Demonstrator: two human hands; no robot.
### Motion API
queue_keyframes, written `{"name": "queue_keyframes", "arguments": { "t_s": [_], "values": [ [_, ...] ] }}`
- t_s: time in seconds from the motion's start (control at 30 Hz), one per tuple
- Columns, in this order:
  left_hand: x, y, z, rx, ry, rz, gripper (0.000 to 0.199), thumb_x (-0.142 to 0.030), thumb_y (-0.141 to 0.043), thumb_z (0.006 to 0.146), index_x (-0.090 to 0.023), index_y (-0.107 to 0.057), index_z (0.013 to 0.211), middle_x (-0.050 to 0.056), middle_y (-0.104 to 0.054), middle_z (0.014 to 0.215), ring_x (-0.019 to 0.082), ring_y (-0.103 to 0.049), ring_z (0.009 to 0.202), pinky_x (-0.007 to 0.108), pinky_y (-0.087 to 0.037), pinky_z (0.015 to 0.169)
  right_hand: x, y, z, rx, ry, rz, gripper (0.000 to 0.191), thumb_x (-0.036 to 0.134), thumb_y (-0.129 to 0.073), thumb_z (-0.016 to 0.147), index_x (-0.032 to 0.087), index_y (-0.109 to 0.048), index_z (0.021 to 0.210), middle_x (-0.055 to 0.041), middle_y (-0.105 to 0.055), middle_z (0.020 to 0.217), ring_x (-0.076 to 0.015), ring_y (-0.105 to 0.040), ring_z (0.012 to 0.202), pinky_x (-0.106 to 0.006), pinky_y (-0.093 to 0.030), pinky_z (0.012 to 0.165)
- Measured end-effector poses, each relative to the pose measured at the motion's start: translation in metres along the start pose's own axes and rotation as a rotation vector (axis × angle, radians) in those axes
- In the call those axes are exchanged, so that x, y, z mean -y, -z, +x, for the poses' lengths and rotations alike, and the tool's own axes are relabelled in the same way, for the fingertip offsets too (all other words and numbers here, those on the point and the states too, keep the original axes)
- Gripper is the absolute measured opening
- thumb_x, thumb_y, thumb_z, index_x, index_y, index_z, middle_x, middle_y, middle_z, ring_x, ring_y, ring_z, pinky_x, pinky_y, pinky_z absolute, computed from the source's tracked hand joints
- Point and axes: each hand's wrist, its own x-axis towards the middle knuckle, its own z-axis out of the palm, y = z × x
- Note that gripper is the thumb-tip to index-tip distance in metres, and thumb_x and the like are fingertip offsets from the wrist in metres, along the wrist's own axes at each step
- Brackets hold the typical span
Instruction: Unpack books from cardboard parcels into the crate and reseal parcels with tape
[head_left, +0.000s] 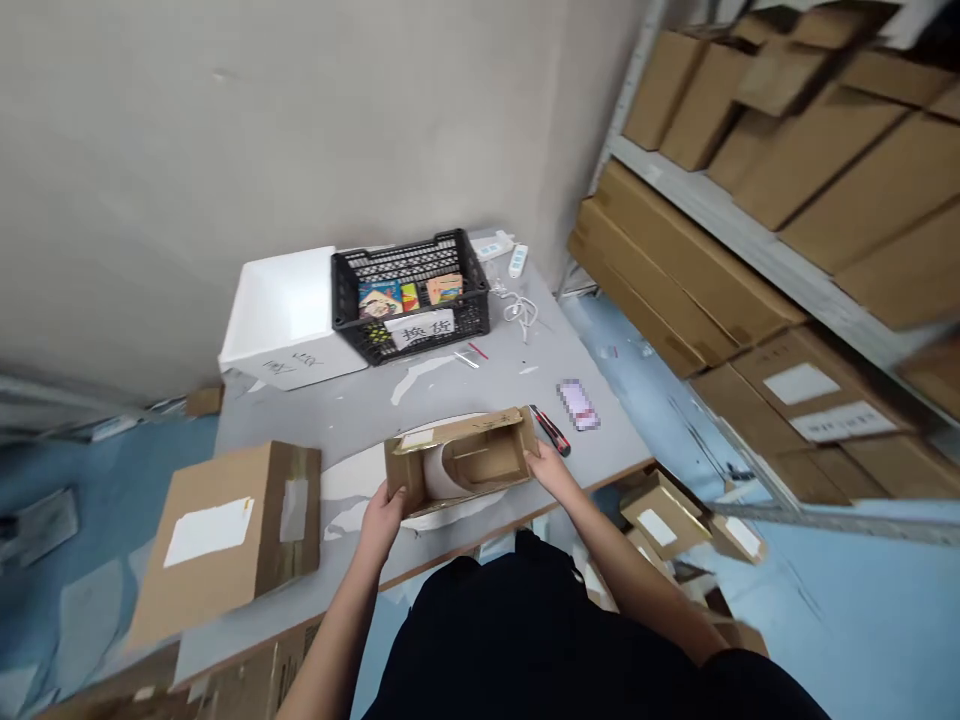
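Between my two hands is an open cardboard box (487, 462), held over the near edge of the grey table. Its opening faces me, and a curved pale sheet (442, 474) shows inside. My left hand (384, 518) grips the box's left end with the thumb on the near rim. At the opposite end, my right hand (549, 468) is closed on the right side. Just beyond the right hand lies a red and black utility knife (553, 432). A phone (577, 404) with a blurred screen rests farther right.
A large carton (217, 535) with white labels stands at the table's left. Toward the wall are a white bin (289, 310) and a black crate (412, 300) with booklets. White power strips (517, 260) and a cable lie right. Shelving (750, 240) with cartons flanks the table; boxes sit on the floor.
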Motion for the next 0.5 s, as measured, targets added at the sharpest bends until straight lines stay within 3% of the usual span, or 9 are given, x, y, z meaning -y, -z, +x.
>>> {"name": "queue_keyframes", "arguments": {
  "t_s": [0.13,0.27,0.37,0.5],
  "values": [
    [0.001,0.014,-0.004,0.123,-0.078,0.012,0.050,-0.050,-0.056,0.072,-0.014,-0.064,0.107,0.010,-0.070,0.109,0.032,-0.062,0.108,0.042,-0.048,0.094,-0.012,-0.006,-0.058,-0.163,-0.022,0.091,0.036,0.030,-0.060,0.075,0.022,-0.068,0.109,-0.0061,-0.074,0.108,-0.0264,-0.066,0.106,-0.044,-0.046,0.099],
    [-0.009,0.017,-0.008,0.290,-0.128,0.032,0.054,-0.050,-0.058,0.073,-0.015,-0.061,0.114,0.009,-0.069,0.116,0.032,-0.060,0.113,0.040,-0.047,0.097,-0.031,-0.019,-0.133,-0.391,-0.049,0.237,0.031,0.034,-0.055,0.079,0.021,-0.068,0.105,-0.0059,-0.074,0.105,-0.0274,-0.066,0.103,-0.044,-0.048,0.095],
    [-0.022,0.004,-0.018,0.465,-0.149,0.035,0.057,-0.051,-0.061,0.072,-0.016,-0.060,0.117,0.009,-0.069,0.117,0.032,-0.062,0.112,0.040,-0.049,0.095,-0.049,-0.024,-0.191,-0.543,-0.070,0.366,0.031,0.037,-0.057,0.080,0.023,-0.067,0.106,-0.0052,-0.073,0.107,-0.0270,-0.066,0.104,-0.043,-0.048,0.096],
    [-0.035,-0.031,-0.045,0.679,-0.170,0.082,0.064,-0.051,-0.064,0.071,-0.014,-0.058,0.123,0.010,-0.068,0.120,0.032,-0.062,0.112,0.040,-0.051,0.093,-0.076,-0.020,-0.260,-0.715,-0.110,0.460,0.032,0.040,-0.059,0.081,0.022,-0.067,0.107,-0.0057,-0.073,0.108,-0.0272,-0.065,0.104,-0.044,-0.046,0.098]
  ]
}}
